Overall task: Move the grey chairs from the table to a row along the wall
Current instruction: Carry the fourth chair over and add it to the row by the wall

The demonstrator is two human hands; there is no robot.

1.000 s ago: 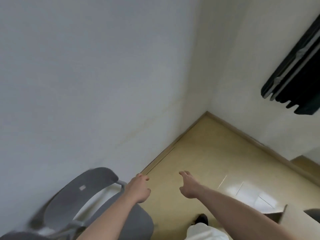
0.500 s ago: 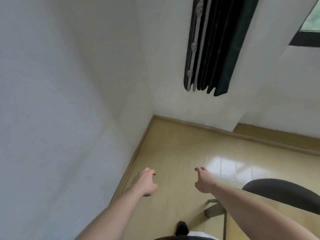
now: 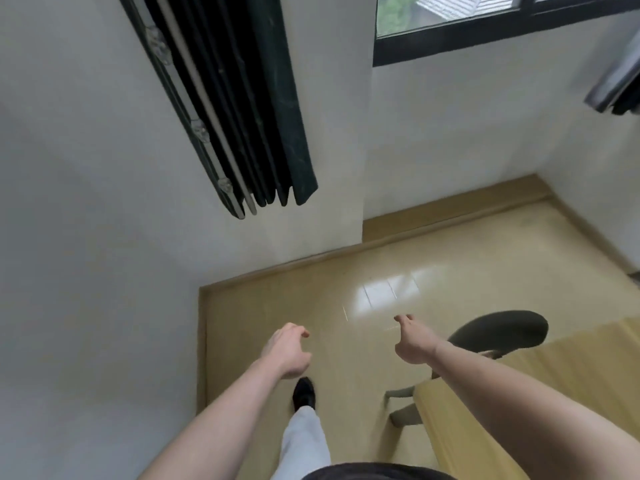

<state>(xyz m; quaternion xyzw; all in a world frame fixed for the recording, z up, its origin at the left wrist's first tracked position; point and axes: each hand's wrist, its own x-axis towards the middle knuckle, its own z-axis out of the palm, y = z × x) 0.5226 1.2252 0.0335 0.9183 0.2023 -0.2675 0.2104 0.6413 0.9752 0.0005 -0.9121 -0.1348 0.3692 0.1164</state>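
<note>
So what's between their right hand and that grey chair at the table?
Nothing: in the head view, only bare yellow floor separates the empty right hand from the grey chair, tucked against the wooden table.

One grey chair (image 3: pixel 498 330), one table (image 3: pixel 519 393), two curtains (image 3: pixel 239 109).

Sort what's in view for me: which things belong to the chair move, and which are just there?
Part of the job:
grey chair, tucked at the table
wooden table, the chair's start point
white wall, where the row goes
left hand and right hand, both empty

Just there:
dark curtain
window
second curtain, far right
black shoe
</note>
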